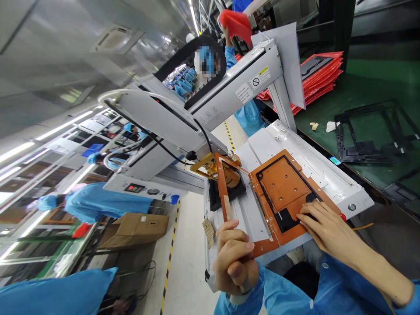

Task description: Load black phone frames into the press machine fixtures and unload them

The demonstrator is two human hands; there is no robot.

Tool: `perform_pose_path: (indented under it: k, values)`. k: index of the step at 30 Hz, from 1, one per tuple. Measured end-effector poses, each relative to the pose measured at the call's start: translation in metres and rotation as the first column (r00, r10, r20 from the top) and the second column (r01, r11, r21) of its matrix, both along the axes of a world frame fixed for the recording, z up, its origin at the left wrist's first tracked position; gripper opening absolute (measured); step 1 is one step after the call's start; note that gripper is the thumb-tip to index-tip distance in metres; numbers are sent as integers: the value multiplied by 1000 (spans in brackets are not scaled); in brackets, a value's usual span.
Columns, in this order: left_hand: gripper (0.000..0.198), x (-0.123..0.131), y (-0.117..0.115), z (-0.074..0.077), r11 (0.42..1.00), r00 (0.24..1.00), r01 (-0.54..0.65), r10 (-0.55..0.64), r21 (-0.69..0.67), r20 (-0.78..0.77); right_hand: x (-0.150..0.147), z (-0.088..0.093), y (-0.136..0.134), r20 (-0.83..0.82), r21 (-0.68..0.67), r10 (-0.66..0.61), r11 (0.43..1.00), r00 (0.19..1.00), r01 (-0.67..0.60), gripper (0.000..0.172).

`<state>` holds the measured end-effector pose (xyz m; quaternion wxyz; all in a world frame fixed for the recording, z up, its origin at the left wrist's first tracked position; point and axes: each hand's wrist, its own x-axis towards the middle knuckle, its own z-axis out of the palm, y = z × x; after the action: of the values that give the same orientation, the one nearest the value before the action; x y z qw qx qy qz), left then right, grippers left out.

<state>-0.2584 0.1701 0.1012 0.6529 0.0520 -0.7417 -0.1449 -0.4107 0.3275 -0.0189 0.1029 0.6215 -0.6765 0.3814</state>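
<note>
My left hand (236,258) is closed on the edge of a hinged orange frame (222,186), which stands tilted up from its base. That base is an orange fixture plate (282,186) on the white bed of a bench machine. A thin black frame part (288,220) lies in the plate, wider at its near end. My right hand (323,223) rests over the plate's near right side, fingers stretched out and touching the black part. Its fingertips partly cover that corner. Behind the raised frame is a brass-coloured machine head (229,175).
The machine's grey gantry (229,83) spans above the bed. A red button (343,217) sits beside my right wrist. On the green bench to the right are black frames (361,151) and a stack of red sleeves (323,78). Across the machine, a co-worker's hand (226,35) holds something red.
</note>
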Motion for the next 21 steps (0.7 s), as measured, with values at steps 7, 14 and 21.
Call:
perform_pose_path:
  k: [7, 14, 21]
  values:
    - [42, 5, -4, -4, 1000, 999, -17, 18, -25, 29, 19, -16, 21, -120, -12, -124, 992, 985, 123, 48]
    - [38, -1, 0, -4, 998, 997, 50, -47, -49, 68, 23, -27, 27, -177, -26, -315, 949, 932, 316, 60]
    - [25, -27, 11, -24, 971, 959, 206, -176, -121, 220, 23, -34, 39, -74, -2, -233, 972, 970, 233, 62]
